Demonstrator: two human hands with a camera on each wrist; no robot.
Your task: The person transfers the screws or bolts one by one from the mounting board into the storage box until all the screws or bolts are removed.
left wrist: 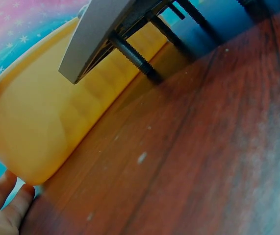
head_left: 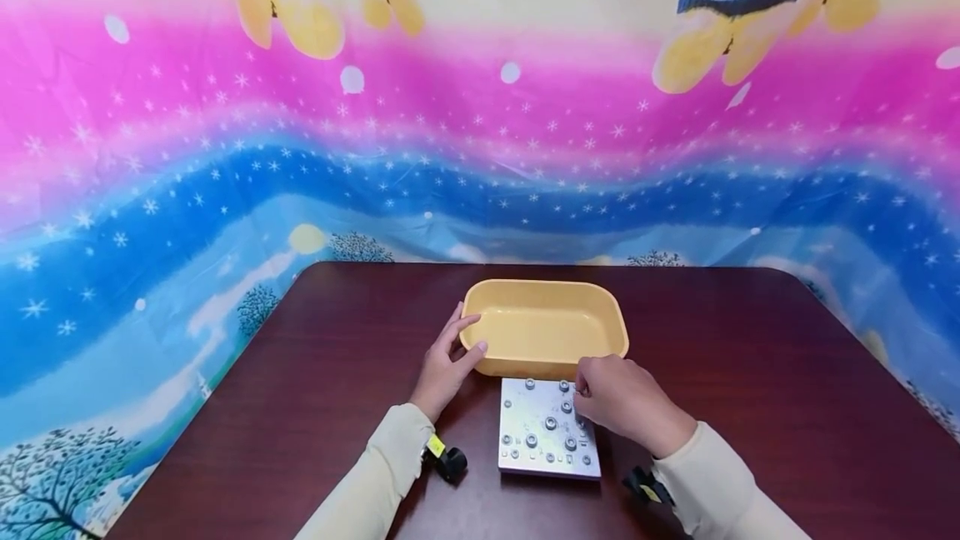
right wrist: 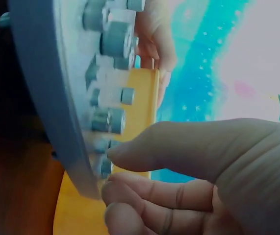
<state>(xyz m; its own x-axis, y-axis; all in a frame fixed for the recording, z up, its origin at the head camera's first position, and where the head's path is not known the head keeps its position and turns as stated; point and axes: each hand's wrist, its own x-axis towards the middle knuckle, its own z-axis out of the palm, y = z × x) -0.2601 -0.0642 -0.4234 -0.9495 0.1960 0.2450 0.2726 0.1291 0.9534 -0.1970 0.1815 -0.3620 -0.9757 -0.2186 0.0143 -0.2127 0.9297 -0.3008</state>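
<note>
A square silver metal plate [head_left: 536,411] carries several socket-head bolts [head_left: 551,423] of different sizes. In the left wrist view, threaded shanks [left wrist: 132,54] stick out below the plate. My right hand [head_left: 626,402] is at the plate's far right edge; its thumb and curled index finger pinch a small bolt [right wrist: 106,167], partly covered by the thumb. Just behind the plate stands a yellow plastic basin [head_left: 540,367] with nothing visible inside. My left hand [head_left: 444,367] grips the basin's left end, thumb and fingers about the rim.
Everything stands on a dark red-brown wooden table [head_left: 315,407]. A patterned cloth [head_left: 480,123] hangs behind the table and along its sides. Small black cameras [head_left: 450,463] are strapped at both wrists, close to the plate's two sides.
</note>
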